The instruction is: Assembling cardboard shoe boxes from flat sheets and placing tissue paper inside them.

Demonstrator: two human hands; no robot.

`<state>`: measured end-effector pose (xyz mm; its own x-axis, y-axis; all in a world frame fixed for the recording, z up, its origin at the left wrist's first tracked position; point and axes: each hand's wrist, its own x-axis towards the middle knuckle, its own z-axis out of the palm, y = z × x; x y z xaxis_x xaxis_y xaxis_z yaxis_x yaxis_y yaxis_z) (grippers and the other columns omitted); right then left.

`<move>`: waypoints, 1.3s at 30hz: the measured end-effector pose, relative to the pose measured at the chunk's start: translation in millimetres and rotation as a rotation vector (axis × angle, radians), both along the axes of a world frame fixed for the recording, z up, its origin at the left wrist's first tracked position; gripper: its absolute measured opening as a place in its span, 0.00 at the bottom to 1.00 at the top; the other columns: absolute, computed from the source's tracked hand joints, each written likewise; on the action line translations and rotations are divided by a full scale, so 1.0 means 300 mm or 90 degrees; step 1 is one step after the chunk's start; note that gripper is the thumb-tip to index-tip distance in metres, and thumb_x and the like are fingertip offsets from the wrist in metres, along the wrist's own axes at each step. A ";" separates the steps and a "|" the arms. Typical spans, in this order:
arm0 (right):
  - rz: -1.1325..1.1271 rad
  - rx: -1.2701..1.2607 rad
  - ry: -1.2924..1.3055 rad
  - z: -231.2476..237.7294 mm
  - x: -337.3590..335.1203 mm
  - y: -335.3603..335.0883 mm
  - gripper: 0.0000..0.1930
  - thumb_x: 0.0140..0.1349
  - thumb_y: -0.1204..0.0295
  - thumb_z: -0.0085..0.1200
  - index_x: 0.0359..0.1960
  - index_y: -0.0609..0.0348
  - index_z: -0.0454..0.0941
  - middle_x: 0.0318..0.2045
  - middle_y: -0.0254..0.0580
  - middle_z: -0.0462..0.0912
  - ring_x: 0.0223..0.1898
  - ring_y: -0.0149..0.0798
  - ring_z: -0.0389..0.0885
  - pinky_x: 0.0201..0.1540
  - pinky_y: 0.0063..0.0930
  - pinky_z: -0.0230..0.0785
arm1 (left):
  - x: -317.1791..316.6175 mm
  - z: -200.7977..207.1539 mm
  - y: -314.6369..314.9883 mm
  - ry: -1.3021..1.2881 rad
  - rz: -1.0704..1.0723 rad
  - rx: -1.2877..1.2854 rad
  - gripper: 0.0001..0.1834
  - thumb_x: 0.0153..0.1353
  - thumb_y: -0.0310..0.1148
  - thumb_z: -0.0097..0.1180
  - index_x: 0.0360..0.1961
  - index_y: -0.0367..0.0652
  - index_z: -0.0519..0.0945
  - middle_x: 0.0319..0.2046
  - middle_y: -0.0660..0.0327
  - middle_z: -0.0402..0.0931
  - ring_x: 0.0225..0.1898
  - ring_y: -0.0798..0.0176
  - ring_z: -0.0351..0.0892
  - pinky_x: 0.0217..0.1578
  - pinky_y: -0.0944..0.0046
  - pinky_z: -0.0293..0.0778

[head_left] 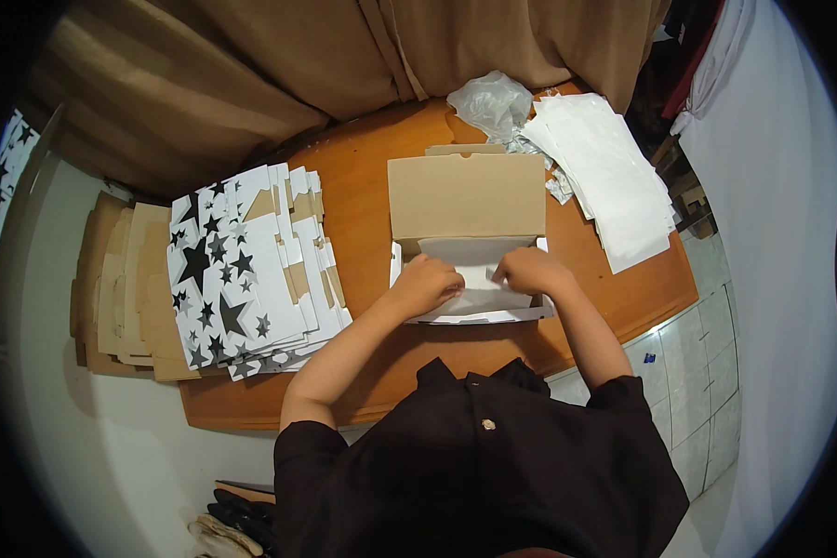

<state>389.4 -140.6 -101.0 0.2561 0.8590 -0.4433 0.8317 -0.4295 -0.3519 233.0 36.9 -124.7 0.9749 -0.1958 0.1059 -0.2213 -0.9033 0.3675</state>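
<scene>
Cardboard box [467, 205]: 1, open | paper pile [604, 177]: 1 | left hand [426, 285], right hand [532, 271]: 2, at box, fingers curled, hold unclear

And here we can't tell whether the left hand [430, 285] or right hand [533, 271] grips the paper [458, 249] in the box [467, 200]! Starred boxes [242, 279] hide part of the brown cardboard [132, 279], the lower edge crops the shirt [474, 484], and that blue speck [649, 358] is too small to name.
</scene>
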 end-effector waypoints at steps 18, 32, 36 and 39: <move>-0.149 0.306 -0.284 -0.129 -0.083 -0.121 0.20 0.48 0.68 0.60 0.47 0.42 0.77 0.45 0.25 0.78 0.53 0.38 0.69 0.58 0.66 0.42 | 0.128 -0.029 -0.009 -0.308 0.187 0.111 0.14 0.49 0.33 0.59 0.39 0.50 0.78 0.36 0.65 0.72 0.41 0.63 0.70 0.44 0.52 0.56; -0.313 0.365 -0.289 -0.209 -0.129 -0.111 0.23 0.41 0.62 0.66 0.41 0.48 0.75 0.40 0.30 0.75 0.50 0.40 0.67 0.55 0.60 0.38 | -0.028 -0.065 0.044 -0.250 0.044 0.046 0.05 0.49 0.31 0.60 0.26 0.50 0.76 0.28 0.69 0.75 0.37 0.66 0.74 0.47 0.50 0.59; -0.334 0.368 -0.269 -0.157 -0.143 -0.086 0.31 0.41 0.61 0.66 0.50 0.51 0.69 0.47 0.33 0.71 0.54 0.40 0.63 0.56 0.62 0.38 | -0.021 -0.078 0.043 -0.174 0.162 -0.035 0.07 0.50 0.31 0.59 0.32 0.50 0.77 0.32 0.68 0.77 0.38 0.64 0.75 0.49 0.52 0.57; -0.326 0.440 -0.253 -0.100 -0.145 -0.071 0.30 0.43 0.61 0.64 0.51 0.51 0.69 0.49 0.33 0.71 0.55 0.40 0.63 0.56 0.63 0.37 | 0.010 -0.072 0.040 -0.115 0.166 -0.123 0.06 0.53 0.32 0.57 0.33 0.49 0.79 0.33 0.67 0.78 0.40 0.63 0.75 0.49 0.55 0.56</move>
<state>346.0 -162.0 -130.9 0.6977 0.6400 0.3220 0.7132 -0.5778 -0.3968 235.9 49.0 -146.3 0.9518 0.0963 0.2911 -0.0702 -0.8557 0.5126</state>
